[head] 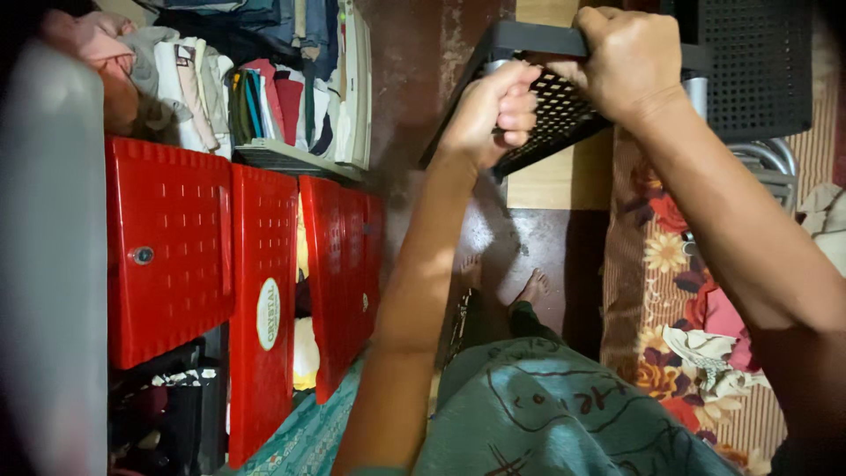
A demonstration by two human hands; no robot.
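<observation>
1. Black plastic lattice panel point(564, 110), w/ a solid rim, held up in front of the person by both hands, tilted.
2. Left hand point(493, 110) clenched round the panel's lower part, fingers curled over the grid.
3. Right hand point(621, 62) just above & beside the left, grasping the panel's top rim; knuckles face the camera.
4. Second black perforated piece point(758, 66) just past the right hand, w/ metal tubing point(767, 159) under it.
5. Below the hands: bare feet point(507, 282) on a dark floor point(538, 242), teal patterned garment point(573, 414) nearest the camera.
6. Under the right forearm: floral fabric point(661, 256) in brown, red & yellow.
7. Well apart from the left hand, beyond its forearm: red plastic cabinet doors point(264, 291), some ajar; folded clothes point(256, 97) stacked beside them.
</observation>
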